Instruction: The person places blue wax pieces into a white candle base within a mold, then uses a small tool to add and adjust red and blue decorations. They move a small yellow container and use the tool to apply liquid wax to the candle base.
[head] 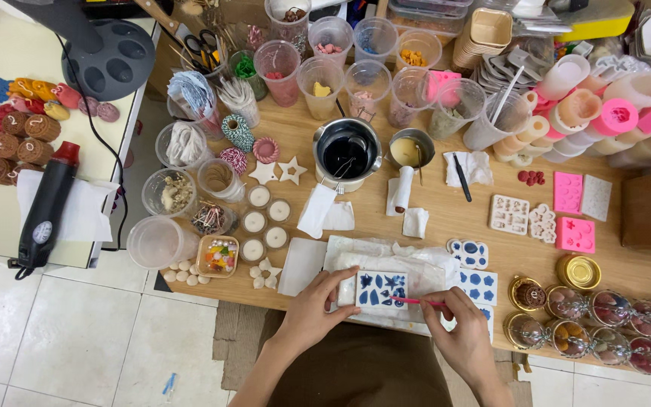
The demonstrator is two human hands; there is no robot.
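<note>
A small white rectangular mould (pixel 380 290) with several dark blue star and shell shapes lies on crumpled white plastic wrap (pixel 386 252) near the table's front edge. My left hand (pixel 312 309) grips the mould's left end. My right hand (pixel 457 328) pinches a thin pink stick (pixel 416 301), whose tip touches the mould's lower right shapes. Two more white moulds with blue shapes (pixel 476 271) lie just right of the wrap.
A black melting pot (pixel 346 154) and a small metal cup of yellow wax (pixel 408 151) stand mid-table. Clear cups (pixel 318 75) fill the back. Pink moulds (pixel 573 215) and gold-lidded jars (pixel 604 309) sit right. Tealights (pixel 265 218) sit left; a heat gun (pixel 47 207) lies on the side table.
</note>
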